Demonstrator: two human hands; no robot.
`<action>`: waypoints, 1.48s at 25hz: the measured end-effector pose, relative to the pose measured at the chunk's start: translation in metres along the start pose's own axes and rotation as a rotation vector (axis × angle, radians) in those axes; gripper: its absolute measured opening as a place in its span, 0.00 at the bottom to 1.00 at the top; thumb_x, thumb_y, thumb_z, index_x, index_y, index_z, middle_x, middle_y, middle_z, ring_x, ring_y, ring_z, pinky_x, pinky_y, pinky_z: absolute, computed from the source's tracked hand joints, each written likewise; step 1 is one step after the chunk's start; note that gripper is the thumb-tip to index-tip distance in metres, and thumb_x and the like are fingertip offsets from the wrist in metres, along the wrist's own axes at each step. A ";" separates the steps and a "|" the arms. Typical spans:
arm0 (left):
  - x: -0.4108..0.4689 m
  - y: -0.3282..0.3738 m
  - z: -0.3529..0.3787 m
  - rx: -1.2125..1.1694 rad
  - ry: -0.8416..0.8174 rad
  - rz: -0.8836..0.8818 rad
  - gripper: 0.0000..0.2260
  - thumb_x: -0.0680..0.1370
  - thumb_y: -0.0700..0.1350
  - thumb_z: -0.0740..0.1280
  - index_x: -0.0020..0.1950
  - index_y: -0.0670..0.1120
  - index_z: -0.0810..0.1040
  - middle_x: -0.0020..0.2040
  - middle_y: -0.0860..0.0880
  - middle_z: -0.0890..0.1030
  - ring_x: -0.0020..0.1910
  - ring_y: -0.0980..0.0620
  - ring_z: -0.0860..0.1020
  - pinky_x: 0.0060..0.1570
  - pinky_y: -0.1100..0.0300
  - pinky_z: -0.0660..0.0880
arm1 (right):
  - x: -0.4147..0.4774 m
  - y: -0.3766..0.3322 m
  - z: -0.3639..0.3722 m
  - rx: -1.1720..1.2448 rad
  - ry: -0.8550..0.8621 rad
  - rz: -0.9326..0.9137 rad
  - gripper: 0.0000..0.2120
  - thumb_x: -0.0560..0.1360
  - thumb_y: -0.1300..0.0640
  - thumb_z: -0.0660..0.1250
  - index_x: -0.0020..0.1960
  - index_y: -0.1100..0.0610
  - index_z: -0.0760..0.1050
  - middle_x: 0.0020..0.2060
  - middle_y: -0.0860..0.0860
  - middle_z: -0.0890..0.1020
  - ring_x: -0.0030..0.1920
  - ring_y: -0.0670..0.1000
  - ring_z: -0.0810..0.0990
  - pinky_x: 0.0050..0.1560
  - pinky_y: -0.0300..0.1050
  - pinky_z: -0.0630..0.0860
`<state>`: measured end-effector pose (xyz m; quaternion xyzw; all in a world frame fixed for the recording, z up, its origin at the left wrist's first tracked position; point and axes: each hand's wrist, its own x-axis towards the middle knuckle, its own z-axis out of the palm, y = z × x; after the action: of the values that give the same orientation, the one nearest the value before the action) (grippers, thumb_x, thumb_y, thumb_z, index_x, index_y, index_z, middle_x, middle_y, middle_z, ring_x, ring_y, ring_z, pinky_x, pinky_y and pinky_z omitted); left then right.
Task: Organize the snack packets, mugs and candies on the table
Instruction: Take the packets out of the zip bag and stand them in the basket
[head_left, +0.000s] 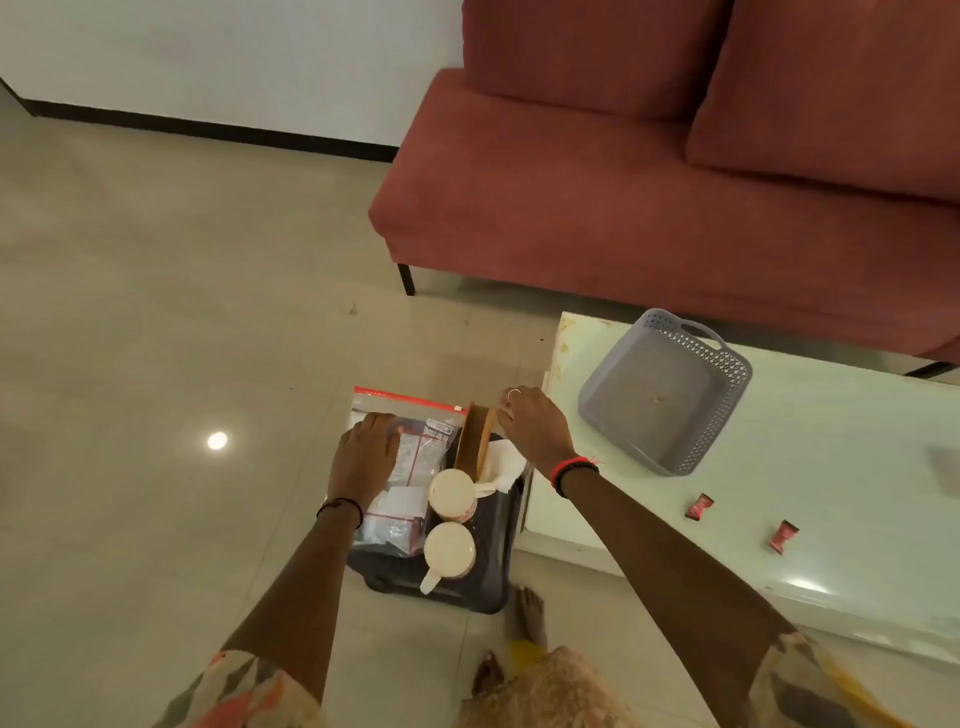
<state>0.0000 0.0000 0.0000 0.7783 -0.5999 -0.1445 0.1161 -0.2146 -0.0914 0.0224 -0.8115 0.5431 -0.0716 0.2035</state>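
Note:
A dark basket (488, 582) stands on the floor beside the table. In it lie a clear zip bag of snack packets (415, 447), two cream mugs (451, 493) (449, 550), a white tissue (506, 462) and a brown wooden tray (474, 441) standing on edge. My left hand (363, 457) rests flat on the zip bag. My right hand (535, 423) grips the top edge of the wooden tray. On the white table (831, 493) lie two red candies (698, 506) (782, 535) and an empty grey basket (665, 389).
A red sofa (649, 182) stands behind the table. My bare feet (530, 613) are on the tiled floor next to the dark basket. A faint grey object (943, 462) lies at the table's right edge.

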 end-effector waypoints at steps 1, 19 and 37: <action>0.009 -0.006 0.006 0.010 -0.016 0.001 0.12 0.81 0.43 0.57 0.62 0.43 0.74 0.59 0.44 0.79 0.58 0.46 0.78 0.60 0.53 0.72 | 0.012 0.004 0.009 -0.010 -0.015 0.001 0.13 0.80 0.56 0.56 0.50 0.61 0.77 0.45 0.55 0.82 0.47 0.54 0.80 0.49 0.45 0.79; 0.163 -0.077 0.162 0.358 -0.385 0.183 0.24 0.79 0.38 0.56 0.75 0.48 0.56 0.75 0.49 0.63 0.75 0.50 0.59 0.76 0.46 0.49 | 0.175 0.034 0.181 -0.122 -0.511 -0.169 0.16 0.79 0.55 0.57 0.61 0.61 0.74 0.56 0.58 0.81 0.57 0.58 0.78 0.66 0.53 0.67; 0.123 -0.106 0.067 0.410 -0.077 0.065 0.11 0.79 0.38 0.60 0.56 0.48 0.78 0.53 0.49 0.80 0.53 0.50 0.79 0.72 0.49 0.59 | 0.163 -0.046 0.141 0.249 -0.484 -0.119 0.10 0.76 0.62 0.60 0.52 0.60 0.79 0.53 0.57 0.82 0.53 0.58 0.79 0.51 0.46 0.74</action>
<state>0.1000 -0.0932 -0.1105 0.7597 -0.6456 -0.0452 -0.0630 -0.0630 -0.1893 -0.1035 -0.8042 0.4171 0.0462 0.4208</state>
